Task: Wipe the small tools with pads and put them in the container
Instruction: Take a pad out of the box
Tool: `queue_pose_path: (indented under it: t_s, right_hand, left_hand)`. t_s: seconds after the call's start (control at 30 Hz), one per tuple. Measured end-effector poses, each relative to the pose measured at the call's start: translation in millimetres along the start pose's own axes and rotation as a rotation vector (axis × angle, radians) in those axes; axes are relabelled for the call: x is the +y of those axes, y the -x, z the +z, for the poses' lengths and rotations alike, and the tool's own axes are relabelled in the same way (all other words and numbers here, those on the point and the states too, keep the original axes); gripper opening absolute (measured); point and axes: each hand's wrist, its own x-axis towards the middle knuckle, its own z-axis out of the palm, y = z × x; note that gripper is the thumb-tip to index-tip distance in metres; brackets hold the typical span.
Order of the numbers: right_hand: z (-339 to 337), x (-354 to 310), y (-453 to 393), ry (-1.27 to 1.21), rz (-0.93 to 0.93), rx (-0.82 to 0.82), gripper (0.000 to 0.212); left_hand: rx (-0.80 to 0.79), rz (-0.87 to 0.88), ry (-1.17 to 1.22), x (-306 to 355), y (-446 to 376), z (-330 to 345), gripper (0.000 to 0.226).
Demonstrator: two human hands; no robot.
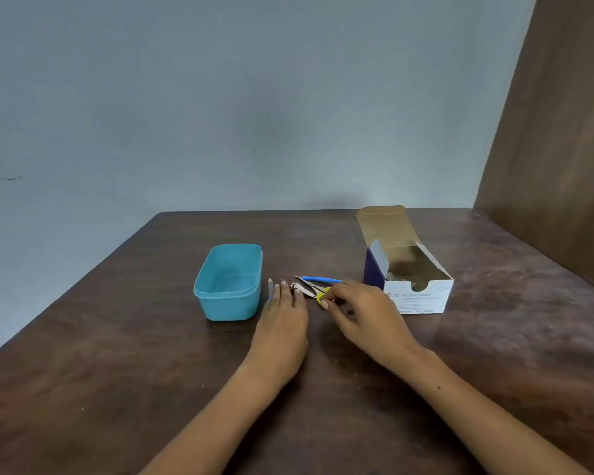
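Note:
A light blue plastic container stands open on the dark wooden table. To its right lie the small tools: a thin file, a metal nail clipper, small scissors with yellow handles and a blue-handled tool. My left hand lies flat on the table with straight fingers, its tips by the file and the clipper. My right hand pinches the yellow scissor handle with curled fingers. An open white box of alcohol swabs stands just right of the tools.
A brown wooden panel rises along the table's right side. A pale grey wall lies behind the table's far edge. The table's left edge runs diagonally toward me, left of the container.

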Motion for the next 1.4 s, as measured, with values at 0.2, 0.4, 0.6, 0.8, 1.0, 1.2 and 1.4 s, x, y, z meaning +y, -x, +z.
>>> queue_pose_path:
  t_s: [0.2,0.4,0.6,0.8,1.0,1.2,1.4]
  right_hand:
    - [-1,0,-2,0.01,0.014,-0.024,0.012]
    - [0,1,-2,0.022,0.011,-0.036,0.013]
    - [0,1,0,0.012,0.019,-0.053,0.013]
    - [-2,2,1,0.026,0.018,-0.065,0.014]
    - [-3,1,0,0.054,0.015,-0.063,0.015]
    - [-3,1,0,0.066,0.015,-0.056,0.015]
    - [-5,-1,2,0.003,0.011,-0.003,0.012]
  left_hand:
    - [0.047,-0.13,0.103,1,1,-9,0.028]
    - [0.218,-0.114,0.208,-3,0,-9,0.022]
    - [0.251,-0.08,0.353,-10,-1,-6,0.019]
    - [0.27,-0.134,0.481,-9,-1,-9,0.025]
    - [0.226,-0.133,0.426,1,-1,-19,0.026]
    - [0.282,-0.088,0.38,3,1,-20,0.025]
    - [0.498,-0.071,0.629,2,3,-24,0.032]
